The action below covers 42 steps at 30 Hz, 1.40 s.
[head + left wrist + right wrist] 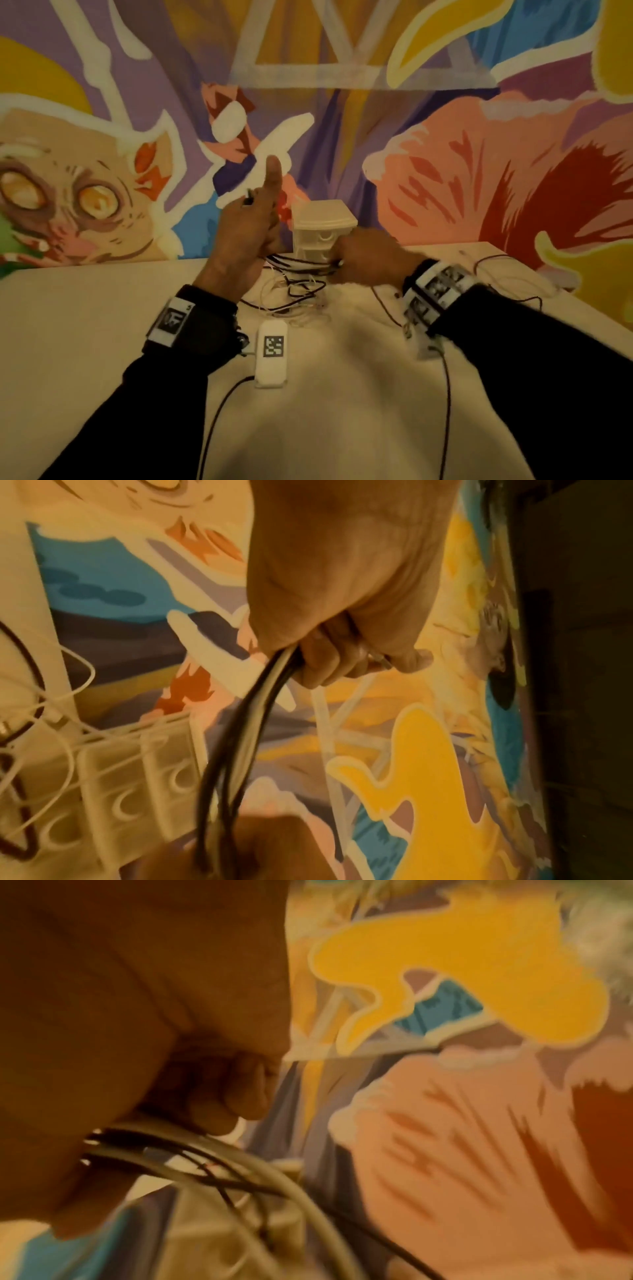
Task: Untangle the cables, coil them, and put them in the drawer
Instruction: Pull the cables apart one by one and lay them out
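Observation:
A bundle of black and white cables [301, 266] stretches between my two hands, just in front of a small cream drawer unit [323, 228] at the table's back edge. My left hand [251, 226] is raised with the thumb up and grips one end of the bundle [255, 721]. My right hand [363, 258] grips the other end [192, 1153] at the drawers' lower front. More tangled black and white cable [294, 298] lies on the table under the hands. All the drawers [116, 785] look closed.
A white tagged device [272, 354] lies on the cream table [85, 342] near my left wrist. A thin black cable [510, 274] trails over the table's right side. A painted mural wall [479, 154] stands right behind the drawers.

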Tool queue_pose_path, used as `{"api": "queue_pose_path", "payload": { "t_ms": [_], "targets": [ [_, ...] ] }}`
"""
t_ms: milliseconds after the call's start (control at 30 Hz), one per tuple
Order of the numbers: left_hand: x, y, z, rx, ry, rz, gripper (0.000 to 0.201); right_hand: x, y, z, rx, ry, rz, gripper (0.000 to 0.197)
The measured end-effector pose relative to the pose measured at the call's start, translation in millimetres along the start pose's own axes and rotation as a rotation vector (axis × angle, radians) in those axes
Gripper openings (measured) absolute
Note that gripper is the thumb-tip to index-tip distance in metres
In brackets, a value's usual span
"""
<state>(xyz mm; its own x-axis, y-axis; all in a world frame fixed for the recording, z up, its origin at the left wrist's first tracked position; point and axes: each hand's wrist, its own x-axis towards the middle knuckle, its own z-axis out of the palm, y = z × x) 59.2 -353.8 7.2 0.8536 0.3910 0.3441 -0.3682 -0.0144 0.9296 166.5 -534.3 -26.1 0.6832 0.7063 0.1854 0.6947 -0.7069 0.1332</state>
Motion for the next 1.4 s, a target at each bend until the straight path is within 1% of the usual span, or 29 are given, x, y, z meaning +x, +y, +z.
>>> {"api": "queue_pose_path", "payload": {
  "t_ms": [67, 133, 200, 267, 333, 367, 400, 433, 467, 500, 533, 567, 633, 700, 733, 800, 833, 867, 900, 933, 967, 1033, 1100, 1133, 1200, 1267, 1333, 1367, 1400],
  "targets": [
    [3.9, 6.4, -18.4, -0.029, -0.009, 0.039, 0.059, -4.5, 45.7, -24.6, -0.109, -0.099, 0.168, 0.037],
    [7.0, 9.9, -29.7, -0.075, -0.031, 0.052, 0.061, -15.3, 90.1, -41.8, -0.051, -0.2, 0.409, 0.035],
    [9.3, 9.5, -28.4, -0.094, -0.049, 0.05, 0.067, -22.3, 125.9, -47.0, 0.016, -0.236, 0.538, 0.033],
    [9.6, 6.7, -17.7, -0.08, -0.055, 0.05, 0.068, -29.1, 145.0, -45.3, 0.188, -0.269, 0.639, 0.03],
    [8.6, 2.6, -3.0, -0.093, -0.067, 0.047, 0.065, -36.4, 156.0, -36.7, 0.405, -0.209, 0.697, 0.024],
    [8.3, -0.4, 4.5, -0.119, -0.076, 0.042, 0.064, -37.4, 164.1, -33.2, 0.444, -0.132, 0.685, 0.023],
    [8.4, -4.4, 11.9, -0.152, -0.091, 0.036, 0.062, -34.0, 176.6, -29.9, 0.443, 0.009, 0.654, 0.028],
    [8.5, -8.9, 20.2, -0.182, -0.102, 0.031, 0.062, -30.7, 185.5, -30.4, 0.5, 0.227, 0.653, 0.032],
    [9.9, -14.1, 28.5, -0.211, -0.106, 0.028, 0.063, -28.2, 188.9, -35.2, 0.655, 0.523, 0.677, 0.027],
    [11.1, -18.6, 37.6, -0.239, -0.107, 0.023, 0.064, -25.9, 195.1, -39.3, 0.704, 0.794, 0.673, 0.019],
    [12.6, -22.0, 46.4, -0.266, -0.108, 0.018, 0.063, -27.1, 199.7, -44.1, 0.707, 0.986, 0.653, 0.022],
    [13.9, -24.5, 54.7, -0.288, -0.114, 0.013, 0.062, -32.1, 195.8, -53.1, 0.697, 1.096, 0.626, 0.028],
    [14.3, -30.0, 67.8, -0.283, -0.153, -0.005, 0.059, -41.7, 212.0, -48.4, 0.636, 1.144, 0.623, 0.028],
    [11.8, -41.1, 75.8, -0.243, -0.192, -0.029, 0.058, -55.1, 230.2, -25.7, 0.598, 1.04, 0.694, 0.021],
    [9.4, -49.7, 77.4, -0.23, -0.199, -0.047, 0.057, -62.8, 239.0, -6.7, 0.537, 0.918, 0.726, 0.015],
    [3.2, -69.3, 77.1, -0.221, -0.194, -0.109, 0.053, -79.8, 250.2, 34.0, 0.417, 0.433, 0.781, 0.01],
    [-1.5, -79.6, 74.5, -0.226, -0.185, -0.151, 0.051, -87.9, 250.1, 53.9, 0.311, 0.118, 0.771, 0.01],
    [-5.9, -90.1, 70.1, -0.234, -0.166, -0.198, 0.05, -94.6, 244.2, 70.3, 0.199, -0.193, 0.691, 0.015],
    [-10.4, -100.0, 64.1, -0.24, -0.138, -0.247, 0.05, -97.9, 235.4, 82.9, 0.069, -0.446, 0.641, 0.014],
    [-14.6, -109.0, 57.0, -0.245, -0.109, -0.292, 0.051, -100.0, 225.8, 92.4, 0.033, -0.577, 0.653, 0.004],
    [-18.3, -116.1, 48.9, -0.244, -0.082, -0.33, 0.051, -99.9, 212.9, 95.6, 0.044, -0.646, 0.661, 0.011],
    [-23.5, -126.7, 31.4, -0.242, -0.032, -0.382, 0.049, -88.5, 196.8, 92.2, 0.017, -0.649, 0.655, 0.023],
    [-24.9, -134.9, 16.2, -0.244, 0.026, -0.416, 0.049, -71.6, 179.9, 81.2, 0.005, -0.572, 0.589, 0.019],
    [-24.6, -139.0, 10.3, -0.252, 0.055, -0.431, 0.05, -63.6, 166.3, 75.6, 0.063, -0.499, 0.526, 0.012],
    [-23.5, -146.2, 0.8, -0.291, 0.111, -0.467, 0.051, -47.8, 118.7, 66.0, 0.194, -0.311, 0.322, 0.021],
    [-22.6, -151.9, -7.4, -0.33, 0.185, -0.514, 0.051, -35.9, 57.9, 62.1, 0.372, -0.238, 0.094, 0.02],
    [-21.4, -157.6, -17.0, -0.331, 0.24, -0.548, 0.046, -23.3, 16.1, 69.7, 0.38, -0.339, -0.07, 0.022],
    [-20.9, -160.3, -21.7, -0.319, 0.246, -0.56, 0.045, -15.8, 2.8, 73.9, 0.321, -0.401, -0.105, 0.023],
    [-20.6, -162.4, -26.0, -0.305, 0.243, -0.568, 0.043, -7.9, -5.4, 76.0, 0.276, -0.419, -0.112, 0.022]
  ]
}}
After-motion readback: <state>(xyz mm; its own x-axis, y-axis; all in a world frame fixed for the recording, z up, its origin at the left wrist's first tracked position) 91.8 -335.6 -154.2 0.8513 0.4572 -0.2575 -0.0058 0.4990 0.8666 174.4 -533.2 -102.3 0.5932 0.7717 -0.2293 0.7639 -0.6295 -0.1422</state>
